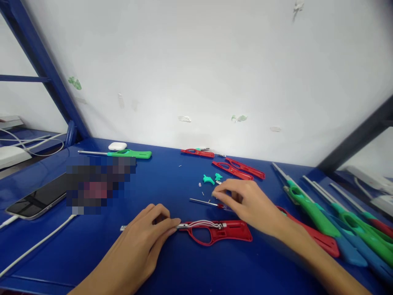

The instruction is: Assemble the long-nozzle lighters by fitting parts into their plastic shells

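My left hand [145,235] pinches the metal neck of a lighter, where it meets an opened red lighter shell [242,231] lying on the blue table. White wires [202,223] run along the shell's inner side. My right hand [245,200] hovers over the parts behind the shell, thumb and forefinger pressed together; whatever they hold is too small to make out. Just under it lies a thin screwdriver [204,201], partly covered by the hand. Two turquoise trigger pieces [208,179] and a few tiny metal bits [199,184] sit near my right fingertips.
More red shell halves [233,170] lie at the back. Whole green and blue lighters [319,213] crowd the right side. On the left are a green lighter [132,154], a white case [117,146], a phone [39,196] and a white cable [39,246]. A wall rises behind.
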The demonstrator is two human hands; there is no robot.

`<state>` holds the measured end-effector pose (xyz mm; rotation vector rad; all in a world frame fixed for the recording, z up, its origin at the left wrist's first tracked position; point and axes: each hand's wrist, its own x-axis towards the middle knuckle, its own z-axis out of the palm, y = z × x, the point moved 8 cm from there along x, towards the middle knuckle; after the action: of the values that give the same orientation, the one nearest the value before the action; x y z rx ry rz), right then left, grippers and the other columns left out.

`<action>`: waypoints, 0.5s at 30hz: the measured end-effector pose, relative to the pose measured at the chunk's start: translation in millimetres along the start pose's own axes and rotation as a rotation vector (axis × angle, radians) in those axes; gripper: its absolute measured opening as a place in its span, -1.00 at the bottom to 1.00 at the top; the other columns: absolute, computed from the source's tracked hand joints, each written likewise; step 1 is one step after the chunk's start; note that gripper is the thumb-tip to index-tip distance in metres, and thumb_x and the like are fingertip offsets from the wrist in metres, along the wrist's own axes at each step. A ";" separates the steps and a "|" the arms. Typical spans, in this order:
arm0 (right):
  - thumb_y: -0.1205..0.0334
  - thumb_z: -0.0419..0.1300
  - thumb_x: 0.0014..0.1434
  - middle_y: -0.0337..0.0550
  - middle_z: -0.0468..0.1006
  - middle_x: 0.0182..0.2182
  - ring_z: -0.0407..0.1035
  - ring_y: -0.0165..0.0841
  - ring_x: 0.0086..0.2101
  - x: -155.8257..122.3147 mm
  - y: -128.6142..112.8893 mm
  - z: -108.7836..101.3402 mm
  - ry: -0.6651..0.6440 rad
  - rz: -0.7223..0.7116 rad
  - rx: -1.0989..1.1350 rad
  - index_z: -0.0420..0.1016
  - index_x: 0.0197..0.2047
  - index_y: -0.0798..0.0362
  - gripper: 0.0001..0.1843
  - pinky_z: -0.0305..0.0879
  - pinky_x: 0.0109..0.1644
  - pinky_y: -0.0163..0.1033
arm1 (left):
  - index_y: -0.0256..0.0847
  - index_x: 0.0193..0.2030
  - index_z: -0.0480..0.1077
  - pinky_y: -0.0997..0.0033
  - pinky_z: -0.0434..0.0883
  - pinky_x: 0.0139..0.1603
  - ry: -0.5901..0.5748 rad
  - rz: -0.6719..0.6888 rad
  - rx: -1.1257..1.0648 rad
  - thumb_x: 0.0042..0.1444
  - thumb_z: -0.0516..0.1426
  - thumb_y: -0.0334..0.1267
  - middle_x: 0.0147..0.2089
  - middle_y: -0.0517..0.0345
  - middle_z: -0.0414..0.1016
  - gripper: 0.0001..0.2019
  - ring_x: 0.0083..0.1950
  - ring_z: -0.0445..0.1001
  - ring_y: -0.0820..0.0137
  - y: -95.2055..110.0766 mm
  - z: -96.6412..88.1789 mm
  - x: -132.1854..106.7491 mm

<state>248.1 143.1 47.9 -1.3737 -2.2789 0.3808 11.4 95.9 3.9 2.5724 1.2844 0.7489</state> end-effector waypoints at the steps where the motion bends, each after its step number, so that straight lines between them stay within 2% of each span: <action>1: -0.01 0.09 0.58 -0.12 0.70 -0.05 0.53 -0.33 -0.33 1.7 6.4 -3.5 0.049 0.004 -0.056 0.70 0.04 -0.08 -0.64 0.44 -0.21 -0.15 | 0.10 0.21 0.58 0.38 0.57 -0.04 0.001 0.003 0.002 0.62 -0.05 -0.18 0.00 0.16 0.54 -0.63 -0.02 0.59 0.35 0.3 0.3 0.1; 3: 0.06 0.04 0.59 0.05 0.58 0.19 0.55 -0.26 -0.27 6.9 19.2 -9.3 0.120 0.010 -0.164 0.62 0.21 -0.04 -0.62 0.47 -0.18 -0.05 | 0.08 0.20 0.59 0.36 0.58 -0.05 0.003 0.007 0.006 0.62 -0.05 -0.20 -0.02 0.16 0.55 -0.63 -0.04 0.60 0.33 1.1 0.6 0.4; 5: 0.09 0.08 0.57 0.14 0.46 0.32 0.57 -0.17 -0.13 16.2 29.9 -12.7 0.142 0.005 -0.250 0.56 0.28 -0.01 -0.63 0.53 -0.11 0.01 | 0.08 0.20 0.59 0.33 0.60 -0.03 0.007 0.011 0.012 0.61 -0.04 -0.21 -0.02 0.15 0.55 -0.64 -0.03 0.61 0.31 2.4 0.4 0.9; 8: 0.12 0.27 0.50 0.07 0.45 0.35 0.49 -0.08 0.17 36.9 34.9 -12.2 0.091 -0.062 -0.332 0.56 0.22 0.00 -0.69 0.52 0.19 0.15 | 0.09 0.22 0.58 0.30 0.63 0.02 0.013 0.018 0.029 0.59 -0.02 -0.24 -0.03 0.16 0.57 -0.65 -0.01 0.63 0.30 4.3 0.0 1.5; 10: 0.11 0.32 0.47 0.02 0.47 0.36 0.45 -0.08 0.24 51.8 30.9 -9.6 0.034 -0.119 -0.366 0.56 0.23 -0.01 -0.67 0.45 0.31 0.19 | 0.10 0.26 0.55 0.23 0.65 0.08 0.019 0.019 0.047 0.58 -0.01 -0.27 0.00 0.16 0.59 -0.65 0.01 0.65 0.28 4.4 0.7 0.8; 13: 0.08 0.31 0.48 0.03 0.46 0.37 0.45 -0.07 0.24 70.8 20.2 -6.2 -0.029 -0.154 -0.405 0.54 0.28 -0.03 -0.62 0.45 0.31 0.21 | 0.13 0.38 0.47 0.03 0.66 0.19 0.034 0.008 0.079 0.55 0.03 -0.25 0.13 0.12 0.62 -0.62 0.14 0.66 0.16 2.0 2.9 -1.9; 15: 0.07 0.31 0.48 0.02 0.51 0.32 0.49 -0.10 0.19 80.5 13.6 -2.2 -0.089 -0.150 -0.414 0.54 0.27 -0.02 -0.63 0.49 0.27 0.18 | 0.16 0.43 0.42 -0.07 0.64 0.23 0.042 0.001 0.097 0.55 0.04 -0.23 0.18 0.10 0.62 -0.59 0.20 0.65 0.11 0.3 4.6 -3.7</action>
<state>227.1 220.7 62.6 -1.3790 -2.6168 -0.0881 12.1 93.1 -1.2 2.6464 1.3644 0.7624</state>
